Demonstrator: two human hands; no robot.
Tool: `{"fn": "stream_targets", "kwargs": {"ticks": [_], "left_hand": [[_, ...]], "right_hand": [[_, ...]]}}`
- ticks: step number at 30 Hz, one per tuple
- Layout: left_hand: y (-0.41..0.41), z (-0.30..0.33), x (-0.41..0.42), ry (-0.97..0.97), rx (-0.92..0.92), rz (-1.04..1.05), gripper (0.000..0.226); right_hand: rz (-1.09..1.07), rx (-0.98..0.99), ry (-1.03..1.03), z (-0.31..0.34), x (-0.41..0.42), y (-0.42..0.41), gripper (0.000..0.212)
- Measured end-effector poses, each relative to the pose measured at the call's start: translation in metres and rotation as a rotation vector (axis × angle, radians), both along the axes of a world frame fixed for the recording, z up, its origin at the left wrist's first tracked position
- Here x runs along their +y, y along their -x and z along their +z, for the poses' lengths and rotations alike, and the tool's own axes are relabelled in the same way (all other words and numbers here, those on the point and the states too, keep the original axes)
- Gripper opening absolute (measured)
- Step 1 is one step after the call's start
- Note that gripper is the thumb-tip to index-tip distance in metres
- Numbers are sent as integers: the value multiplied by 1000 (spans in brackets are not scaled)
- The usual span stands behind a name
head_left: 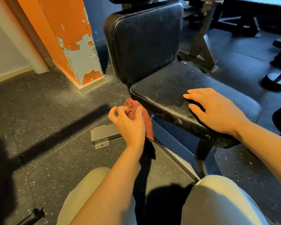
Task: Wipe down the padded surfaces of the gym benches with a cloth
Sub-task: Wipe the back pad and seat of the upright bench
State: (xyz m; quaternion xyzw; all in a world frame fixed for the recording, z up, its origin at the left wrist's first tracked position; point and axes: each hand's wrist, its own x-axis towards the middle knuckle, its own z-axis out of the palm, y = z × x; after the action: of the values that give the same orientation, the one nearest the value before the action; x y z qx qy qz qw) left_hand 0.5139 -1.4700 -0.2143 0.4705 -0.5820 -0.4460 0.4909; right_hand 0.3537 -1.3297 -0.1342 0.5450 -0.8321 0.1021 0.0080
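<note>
A black padded seat (173,88) of a gym bench fills the centre right, with its upright black back pad (146,44) behind it. Both pads look dusty. My left hand (130,125) is shut on a bunched red cloth (136,111), held in the air just off the seat's left front edge. My right hand (217,111) lies flat with fingers spread on the near end of the seat pad.
An orange pillar with peeling paint (78,46) stands left of the bench. A grey metal foot plate (104,133) lies on the speckled rubber floor. Other machine frames (206,38) and weights (277,78) stand at the right. My knees (217,200) are at the bottom.
</note>
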Motion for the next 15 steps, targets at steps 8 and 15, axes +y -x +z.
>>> {"fn": "stream_targets", "kwargs": {"ticks": [8,15], "left_hand": [[-7,-12,30,200,-75,-427,20],[2,3,-19,36,78,-51,23]], "right_hand": [[2,15,-1,1,0,-1,45],[-2,14,-20,0,0,-1,45]]}}
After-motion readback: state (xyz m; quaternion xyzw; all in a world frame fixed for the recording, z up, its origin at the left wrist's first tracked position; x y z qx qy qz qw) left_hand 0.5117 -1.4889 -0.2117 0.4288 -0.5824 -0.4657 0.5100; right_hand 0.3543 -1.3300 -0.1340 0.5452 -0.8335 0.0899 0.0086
